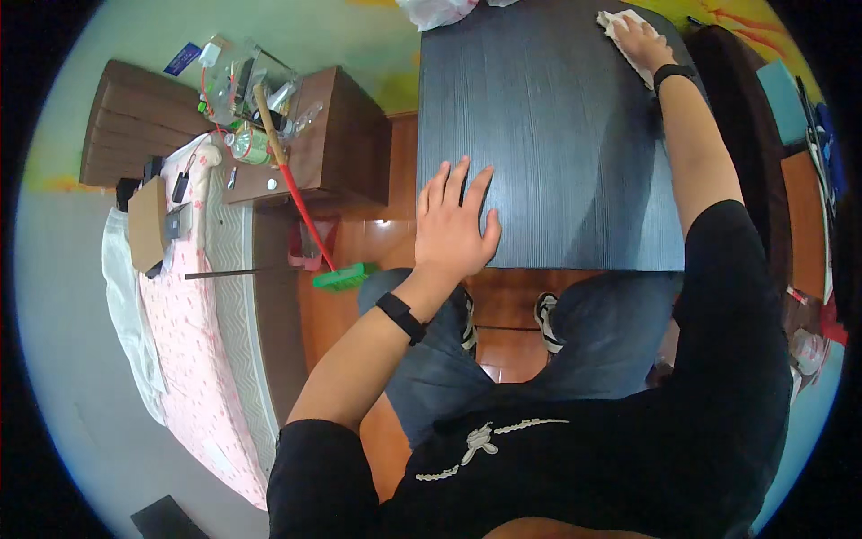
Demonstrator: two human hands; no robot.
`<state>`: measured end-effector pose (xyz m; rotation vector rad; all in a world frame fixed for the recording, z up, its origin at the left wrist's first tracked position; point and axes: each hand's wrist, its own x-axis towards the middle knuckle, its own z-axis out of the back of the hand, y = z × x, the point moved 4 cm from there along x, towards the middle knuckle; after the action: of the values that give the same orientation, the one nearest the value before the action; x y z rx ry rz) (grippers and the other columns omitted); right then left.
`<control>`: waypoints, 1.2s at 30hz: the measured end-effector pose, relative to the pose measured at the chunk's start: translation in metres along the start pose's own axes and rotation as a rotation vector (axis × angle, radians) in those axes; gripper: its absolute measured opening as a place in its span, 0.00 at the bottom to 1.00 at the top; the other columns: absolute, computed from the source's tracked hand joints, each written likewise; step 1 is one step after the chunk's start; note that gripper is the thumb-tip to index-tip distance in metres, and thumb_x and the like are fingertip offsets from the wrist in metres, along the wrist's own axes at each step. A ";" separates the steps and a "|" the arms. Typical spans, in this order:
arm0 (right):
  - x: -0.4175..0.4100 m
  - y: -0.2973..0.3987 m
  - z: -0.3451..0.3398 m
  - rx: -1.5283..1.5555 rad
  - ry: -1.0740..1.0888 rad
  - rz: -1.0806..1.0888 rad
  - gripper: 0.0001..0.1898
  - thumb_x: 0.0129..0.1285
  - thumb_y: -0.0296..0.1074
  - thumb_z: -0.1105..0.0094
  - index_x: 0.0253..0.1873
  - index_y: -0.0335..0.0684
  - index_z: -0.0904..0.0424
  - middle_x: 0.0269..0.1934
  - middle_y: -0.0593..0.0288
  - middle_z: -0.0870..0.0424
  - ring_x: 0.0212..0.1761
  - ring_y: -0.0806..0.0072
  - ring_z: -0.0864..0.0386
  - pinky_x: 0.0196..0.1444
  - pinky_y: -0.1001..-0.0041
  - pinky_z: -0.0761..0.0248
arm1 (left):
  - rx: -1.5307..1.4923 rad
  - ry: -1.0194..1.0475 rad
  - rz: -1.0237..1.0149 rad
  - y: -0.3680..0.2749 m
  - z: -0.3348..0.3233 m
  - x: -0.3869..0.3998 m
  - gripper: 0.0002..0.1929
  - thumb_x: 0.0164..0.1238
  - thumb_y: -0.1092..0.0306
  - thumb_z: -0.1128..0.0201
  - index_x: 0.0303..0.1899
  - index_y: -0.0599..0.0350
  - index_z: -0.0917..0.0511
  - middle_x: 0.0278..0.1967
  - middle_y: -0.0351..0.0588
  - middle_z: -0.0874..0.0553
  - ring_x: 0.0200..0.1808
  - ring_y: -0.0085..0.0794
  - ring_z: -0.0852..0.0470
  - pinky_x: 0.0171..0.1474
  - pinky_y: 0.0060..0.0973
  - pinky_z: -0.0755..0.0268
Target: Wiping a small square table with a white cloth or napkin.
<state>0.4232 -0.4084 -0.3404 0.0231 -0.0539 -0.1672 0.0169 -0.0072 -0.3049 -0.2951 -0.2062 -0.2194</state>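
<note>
A dark wood-grain table point(525, 135) stands in front of me. My left hand point(454, 226) rests palm down near its front left corner, fingers spread, holding nothing. At the far right corner, my right hand point(643, 44) lies on a white cloth point(623, 34), pressing it against the tabletop; its fingers are spread over the fabric, and whether they grip it is hard to tell. A black band circles each wrist.
White plastic bags point(438, 12) lie at the table's far edge. Left are a brown cabinet point(353, 135) with bottles, a broom point(303, 212) with a green head, and a bed point(195, 337). A dark brown seat or sofa point(741, 135) adjoins the table's right side.
</note>
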 end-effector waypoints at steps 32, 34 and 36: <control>-0.394 0.063 0.038 0.159 -0.142 0.669 0.33 0.81 0.67 0.53 0.84 0.66 0.32 0.86 0.53 0.35 0.88 0.38 0.42 0.88 0.44 0.51 | 0.097 0.000 -0.058 0.005 -0.014 0.003 0.30 0.80 0.55 0.40 0.80 0.41 0.28 0.82 0.53 0.30 0.84 0.55 0.35 0.84 0.53 0.45; -0.406 0.038 0.045 0.151 -0.244 0.678 0.30 0.79 0.66 0.47 0.79 0.64 0.24 0.82 0.54 0.29 0.83 0.42 0.32 0.84 0.44 0.41 | 0.093 -0.012 -0.071 0.005 -0.016 0.003 0.30 0.80 0.54 0.41 0.80 0.42 0.28 0.82 0.53 0.30 0.84 0.55 0.34 0.84 0.53 0.44; -0.408 -0.007 0.038 0.146 -0.354 0.601 0.28 0.80 0.64 0.48 0.77 0.62 0.22 0.79 0.53 0.25 0.80 0.46 0.28 0.83 0.46 0.38 | 0.079 -0.011 -0.100 0.004 -0.016 0.003 0.30 0.82 0.53 0.42 0.80 0.43 0.29 0.82 0.53 0.30 0.84 0.55 0.35 0.84 0.53 0.45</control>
<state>0.0183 -0.3475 -0.3236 0.1211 -0.4207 0.4359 0.0233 -0.0090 -0.3199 -0.2074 -0.2398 -0.3076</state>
